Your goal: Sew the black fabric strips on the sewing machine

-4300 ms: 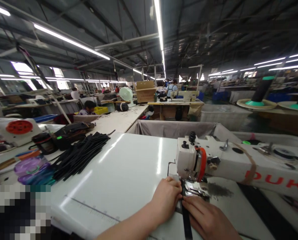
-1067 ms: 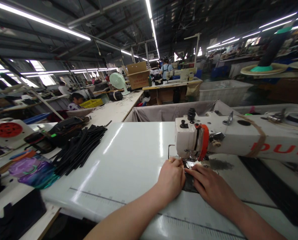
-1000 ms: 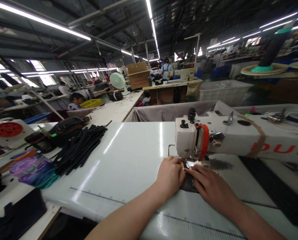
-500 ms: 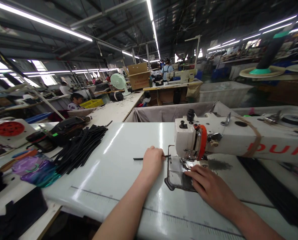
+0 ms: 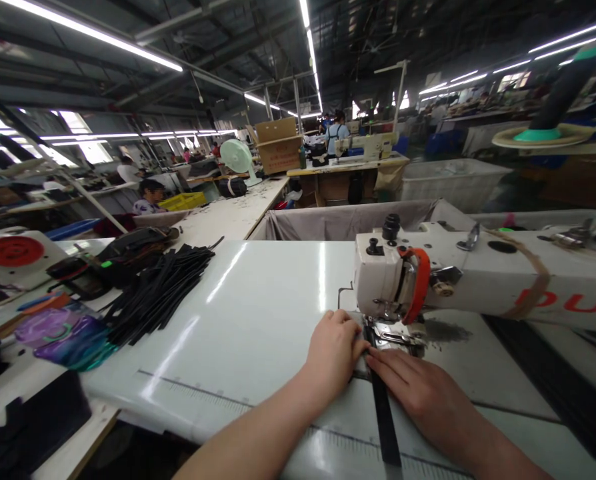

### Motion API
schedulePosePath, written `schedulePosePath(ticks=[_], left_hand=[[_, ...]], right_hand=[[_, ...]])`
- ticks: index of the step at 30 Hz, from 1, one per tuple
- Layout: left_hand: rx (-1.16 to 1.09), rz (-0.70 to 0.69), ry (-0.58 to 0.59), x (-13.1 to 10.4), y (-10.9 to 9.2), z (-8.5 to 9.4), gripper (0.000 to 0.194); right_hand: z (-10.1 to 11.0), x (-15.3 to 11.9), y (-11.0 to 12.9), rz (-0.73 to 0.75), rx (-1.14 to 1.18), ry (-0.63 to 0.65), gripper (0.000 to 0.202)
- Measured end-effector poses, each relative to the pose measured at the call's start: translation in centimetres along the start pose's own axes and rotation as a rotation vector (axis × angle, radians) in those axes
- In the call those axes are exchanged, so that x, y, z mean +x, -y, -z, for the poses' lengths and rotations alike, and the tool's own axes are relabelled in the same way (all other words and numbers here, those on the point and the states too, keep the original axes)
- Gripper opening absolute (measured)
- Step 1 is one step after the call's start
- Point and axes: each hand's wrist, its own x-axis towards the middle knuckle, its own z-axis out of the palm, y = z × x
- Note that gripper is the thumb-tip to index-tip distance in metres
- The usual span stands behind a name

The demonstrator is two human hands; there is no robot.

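1. Moved: the left hand [image 5: 334, 347], half a second ago out on the tabletop [image 5: 273, 307] over a short strip lying crosswise, is now back at the sewing machine [image 5: 483, 267], close beside the right hand [image 5: 418, 390].
2. Changed: a black strip [image 5: 385, 420] now runs lengthwise from beside the metal guide [image 5: 395, 335], between the hands, toward the near side. Whether it is the piece seen before, I cannot tell.
3. The right hand has shifted too: earlier it rested by the needle area with the plate bare to its left; now it lies along the strip's right side, fingers stretched and together.
4. Grip: left fingers curled, tips at the strip's left edge, nearly meeting the right fingertips across it. Pinched or merely pressed down, I cannot tell for either hand.
5. Hidden: the strip's far end is lost under the machine head; the left thumb and fingertips partly cover its upper stretch.
6. Cut off: the machine's body leaves view at the right, its red lettering incomplete; both forearms leave at the bottom.
7. Edges: the strip's near end lies flat past the printed ruler marks [image 5: 193, 388]; the tabletop's far edge borders a grey cloth-lined bin [image 5: 318, 223].
8. Room: white surface stretches leftward from the left hand to the bundle of strips [image 5: 161, 293]. On the right, the machine's arm stands close over the right hand.
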Motion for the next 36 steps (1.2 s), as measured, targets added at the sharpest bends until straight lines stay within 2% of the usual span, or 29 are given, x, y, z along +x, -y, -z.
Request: schedulePosePath(ticks=[1,3,5,19,25,36], left_hand=[[0.052,-0.065,0.015,-0.1,0.0,0.1,0.006],[0.083,-0.164,0.057,-0.1,0.1,0.1,0.019],[0.092,-0.211,0.072,0.0,0.1,0.0,0.025],[0.110,-0.185,0.059,-0.2,0.5,-1.3,0.033],[0.118,-0.207,0.079,0.1,0.8,-1.4,0.030],[0.125,-0.233,0.115,0.3,1.5,-1.7,0.028]], right_hand=[[-0.1,-0.1,0.0,0.002,-0.018,-0.003,0.041],[-0.1,-0.2,0.1,0.015,-0.053,-0.010,0.042],[-0.2,-0.2,0.1,0.032,-0.071,-0.020,0.042],[0.0,0.2,0.0,-0.006,-0.037,-0.032,0.040],[-0.2,-0.1,-0.1,0.017,-0.037,-0.002,0.041],[-0.4,-0.3,-0.1,0.017,-0.044,-0.026,0.040]])
